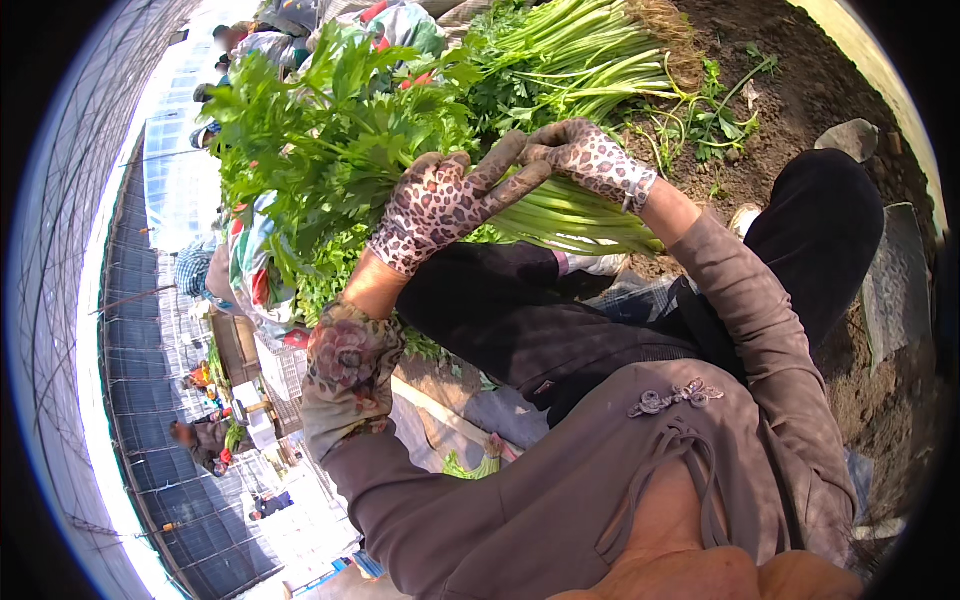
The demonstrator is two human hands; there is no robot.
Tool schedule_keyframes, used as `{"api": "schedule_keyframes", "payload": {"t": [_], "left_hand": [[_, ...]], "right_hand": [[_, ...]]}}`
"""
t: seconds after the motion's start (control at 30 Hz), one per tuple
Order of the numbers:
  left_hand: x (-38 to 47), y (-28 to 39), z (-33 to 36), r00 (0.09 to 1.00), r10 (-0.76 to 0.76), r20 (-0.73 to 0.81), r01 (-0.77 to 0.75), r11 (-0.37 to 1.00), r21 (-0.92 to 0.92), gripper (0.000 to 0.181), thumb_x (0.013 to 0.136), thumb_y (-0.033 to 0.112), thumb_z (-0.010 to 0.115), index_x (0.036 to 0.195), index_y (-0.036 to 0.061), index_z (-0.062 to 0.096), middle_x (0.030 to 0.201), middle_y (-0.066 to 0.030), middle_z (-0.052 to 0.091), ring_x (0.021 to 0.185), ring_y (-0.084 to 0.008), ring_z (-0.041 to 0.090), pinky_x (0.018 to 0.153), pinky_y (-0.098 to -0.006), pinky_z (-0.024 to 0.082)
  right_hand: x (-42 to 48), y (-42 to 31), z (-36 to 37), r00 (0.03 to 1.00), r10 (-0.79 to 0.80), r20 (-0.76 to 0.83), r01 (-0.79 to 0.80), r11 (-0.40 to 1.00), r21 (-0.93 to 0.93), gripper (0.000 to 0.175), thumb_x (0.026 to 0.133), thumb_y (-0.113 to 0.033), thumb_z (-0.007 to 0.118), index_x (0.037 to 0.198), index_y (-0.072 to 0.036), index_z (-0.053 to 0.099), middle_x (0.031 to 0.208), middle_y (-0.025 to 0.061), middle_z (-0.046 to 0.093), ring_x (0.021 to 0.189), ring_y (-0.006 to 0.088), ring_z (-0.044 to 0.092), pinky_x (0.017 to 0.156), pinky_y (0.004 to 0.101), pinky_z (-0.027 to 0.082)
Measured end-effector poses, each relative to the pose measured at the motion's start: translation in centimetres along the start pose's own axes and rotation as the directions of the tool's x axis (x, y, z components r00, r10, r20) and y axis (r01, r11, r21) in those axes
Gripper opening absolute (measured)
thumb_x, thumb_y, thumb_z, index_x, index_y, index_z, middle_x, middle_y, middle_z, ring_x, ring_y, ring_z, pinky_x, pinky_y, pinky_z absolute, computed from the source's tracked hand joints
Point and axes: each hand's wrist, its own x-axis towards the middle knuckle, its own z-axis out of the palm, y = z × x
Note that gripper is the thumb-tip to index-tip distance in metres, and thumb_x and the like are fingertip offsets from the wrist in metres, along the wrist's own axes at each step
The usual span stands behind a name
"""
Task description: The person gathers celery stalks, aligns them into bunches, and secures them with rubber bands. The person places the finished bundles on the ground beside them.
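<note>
A leafy bunch of celery (577, 217) lies across my lap and legs, stalks to the right and leaves spreading left. My left hand (442, 202), in a leopard-print glove with soiled fingers, lies over the bunch where leaves meet stalks. Two of its fingers stretch right and the others are bent; whether it grips the stalks is unclear. My right hand (589, 154), in a matching glove, is bent above the stalks, fingertips meeting those of my left hand. Anything thin pinched between them is too small to make out. A pale band circles my right wrist.
A pile of celery with roots (600, 67) lies on bare soil beyond my hands. Loose stems (720, 124) are scattered beside it. At left are a white plastic crate (281, 364) and several people. A small bunch (476, 465) lies near my left side.
</note>
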Motion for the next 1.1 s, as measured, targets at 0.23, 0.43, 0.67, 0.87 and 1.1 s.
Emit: {"api": "schedule_keyframes", "payload": {"t": [0.23,0.43,0.67,0.87,1.1], "left_hand": [[1.4,0.6,-0.6,0.896,-0.174,0.409,0.227,0.97,-0.084,0.061,0.086,0.006,0.05,0.144,0.0232,0.043,0.118,-0.0113,0.063,0.085,-0.0253,0.068,0.071,-0.0406,0.054],[-0.1,-1.5,0.1,0.854,-0.27,0.445,0.403,0.884,-0.236,0.05,0.079,0.007,0.063,0.128,0.0211,0.06,0.093,-0.0121,0.069,0.085,-0.0279,0.068,0.073,-0.0414,0.053],[-0.6,-6.2,-1.0,0.54,-0.446,0.714,0.839,0.217,-0.499,0.058,0.064,0.013,0.07,0.122,0.0034,0.064,0.085,-0.012,0.069,0.076,-0.0202,0.066,0.072,-0.0316,0.052],[-1.7,-4.9,0.4,0.532,-0.387,0.754,0.675,-0.344,-0.653,0.047,0.065,0.008,0.078,0.108,-0.0045,0.065,0.083,-0.0067,0.069,0.07,-0.0123,0.061,0.068,-0.027,0.05],[2.5,-1.9,1.0,0.677,-0.274,0.683,0.643,-0.23,-0.73,0.058,0.068,0.011,0.075,0.122,-0.0023,0.06,0.089,-0.0064,0.069,0.073,-0.0119,0.061,0.07,-0.0271,0.051]], "right_hand": [[0.5,0.4,-1.6,0.922,-0.005,-0.387,-0.044,0.992,-0.119,0.043,0.093,-0.044,0.062,0.108,-0.004,0.069,0.098,0.0137,0.071,0.089,0.0235,0.067,0.087,0.0379,0.054],[-0.2,8.4,-17.6,0.899,-0.139,-0.415,0.437,0.222,0.872,0.017,0.095,-0.022,0.061,0.086,-0.008,0.061,0.063,0.0014,0.059,0.049,0.0132,0.056,0.042,0.0275,0.049],[-0.8,11.8,-20.0,0.616,0.063,-0.785,-0.617,0.659,-0.431,0.077,0.088,-0.048,0.066,0.147,-0.009,0.036,0.148,0.0196,0.042,0.135,0.0319,0.045,0.108,0.0414,0.042],[-0.3,3.1,-10.9,0.546,-0.379,-0.747,-0.109,0.852,-0.512,0.048,0.09,-0.041,0.068,0.126,-0.011,0.061,0.123,0.0138,0.062,0.108,0.0253,0.063,0.092,0.0386,0.053],[-2.3,-4.3,-2.7,0.767,-0.603,-0.221,0.142,0.495,-0.857,0.043,0.077,-0.051,0.075,0.092,-0.01,0.073,0.096,0.0085,0.067,0.089,0.0259,0.065,0.078,0.0384,0.053]]}}
